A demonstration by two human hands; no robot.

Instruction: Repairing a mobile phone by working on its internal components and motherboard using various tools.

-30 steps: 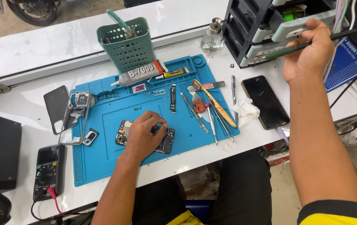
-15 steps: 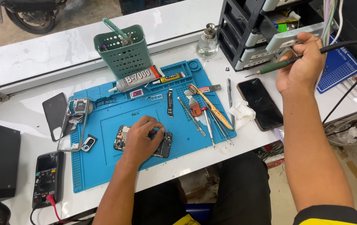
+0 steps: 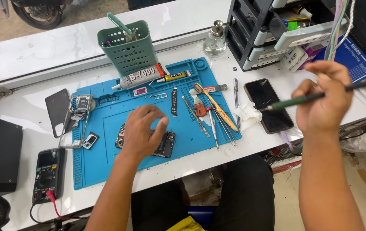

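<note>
We see the left hand (image 3: 143,130) hovering palm-down over the blue work mat (image 3: 106,167), forearm coming up from the lower edge, fingers loosely curled and a bit spread, thumb out to the right; it sits over the opened phone (image 3: 166,144), whether fingertips touch it we cannot tell. The phone lies flat near the mat's middle, back off, dark board and small parts exposed, its left end partly hidden under the hand. The right hand (image 3: 325,100) is raised off to the right above the table (image 3: 29,55), forearm rising steeply from the lower right, fingers closed around a slim green-handled soldering iron (image 3: 302,99) held almost level, tip pointing left above a dark intact phone (image 3: 268,105) that lies screen-up on the table. A cable runs from the iron's rear toward the right edge. On the mat right of the opened phone we note tweezers and screwdrivers (image 3: 211,117) in a loose fan; behind them a glue tube (image 3: 142,77) lies on its side in front of a green perforated tool holder (image 3: 128,49). A bare phone frame (image 3: 77,119) rests on the mat's left edge, a multimeter (image 3: 46,173) sits just off the mat's lower left corner.
</note>
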